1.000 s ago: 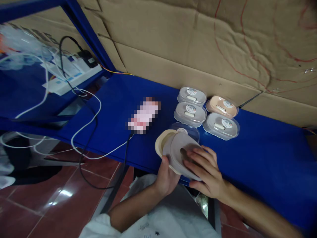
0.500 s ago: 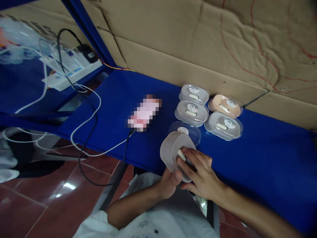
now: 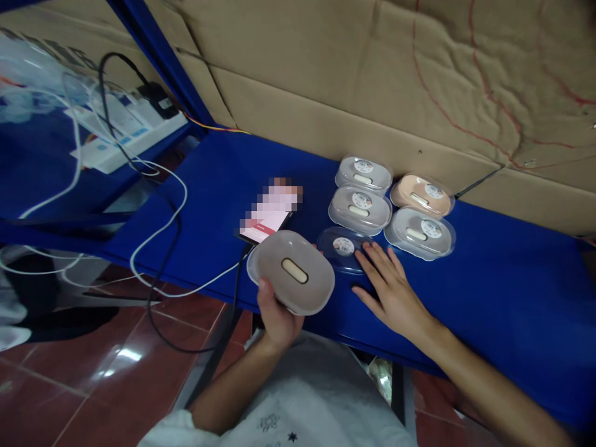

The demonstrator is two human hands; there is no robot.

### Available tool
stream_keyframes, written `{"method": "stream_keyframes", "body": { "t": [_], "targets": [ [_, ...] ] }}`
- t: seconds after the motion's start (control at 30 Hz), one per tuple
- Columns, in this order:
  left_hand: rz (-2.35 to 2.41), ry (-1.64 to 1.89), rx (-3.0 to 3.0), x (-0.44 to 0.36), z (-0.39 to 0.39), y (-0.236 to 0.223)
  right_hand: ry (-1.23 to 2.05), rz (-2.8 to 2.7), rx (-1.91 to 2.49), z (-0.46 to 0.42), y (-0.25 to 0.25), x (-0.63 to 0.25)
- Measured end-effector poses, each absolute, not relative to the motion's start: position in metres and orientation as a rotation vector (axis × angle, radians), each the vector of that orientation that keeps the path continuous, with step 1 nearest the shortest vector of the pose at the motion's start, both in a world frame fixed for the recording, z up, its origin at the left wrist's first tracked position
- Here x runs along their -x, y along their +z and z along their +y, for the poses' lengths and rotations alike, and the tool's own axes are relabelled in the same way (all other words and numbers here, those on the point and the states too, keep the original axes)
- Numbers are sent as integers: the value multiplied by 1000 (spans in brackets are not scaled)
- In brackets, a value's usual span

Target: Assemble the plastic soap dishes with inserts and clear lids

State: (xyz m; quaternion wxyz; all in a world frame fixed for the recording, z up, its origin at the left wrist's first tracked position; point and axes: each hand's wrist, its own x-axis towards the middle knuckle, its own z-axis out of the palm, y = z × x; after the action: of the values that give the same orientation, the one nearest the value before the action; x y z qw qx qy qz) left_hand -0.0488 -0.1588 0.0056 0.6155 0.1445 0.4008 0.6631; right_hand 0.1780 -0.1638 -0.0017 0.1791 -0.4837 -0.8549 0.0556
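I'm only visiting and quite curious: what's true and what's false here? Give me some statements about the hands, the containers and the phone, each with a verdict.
1. The left hand holds a grey container. True.
2. The right hand is clenched in a fist. False: the right hand is open, its fingertips at the clear cover.
3. The clear cover carries a round label. True.
4. The containers by the cardboard are all grey. False: one is a peach container.
5. The phone lies on the floor. False: the phone is on the blue table.
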Motion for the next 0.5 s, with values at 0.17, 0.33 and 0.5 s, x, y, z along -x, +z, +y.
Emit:
{"method": "stream_keyframes", "body": {
  "t": [0.17, 0.33, 0.5],
  "targets": [
    [935, 1512, -377, 48, -164, 5, 127, -2401, 1346, -168, 0, -180],
    [916, 1537, -375, 47, -170, 4, 337, -2162, 1453, -165, -1, -181],
    [799, 1341, -400, 37, -181, -14, 489, -1909, 1371, -176, 8, -181]
  ]
}}
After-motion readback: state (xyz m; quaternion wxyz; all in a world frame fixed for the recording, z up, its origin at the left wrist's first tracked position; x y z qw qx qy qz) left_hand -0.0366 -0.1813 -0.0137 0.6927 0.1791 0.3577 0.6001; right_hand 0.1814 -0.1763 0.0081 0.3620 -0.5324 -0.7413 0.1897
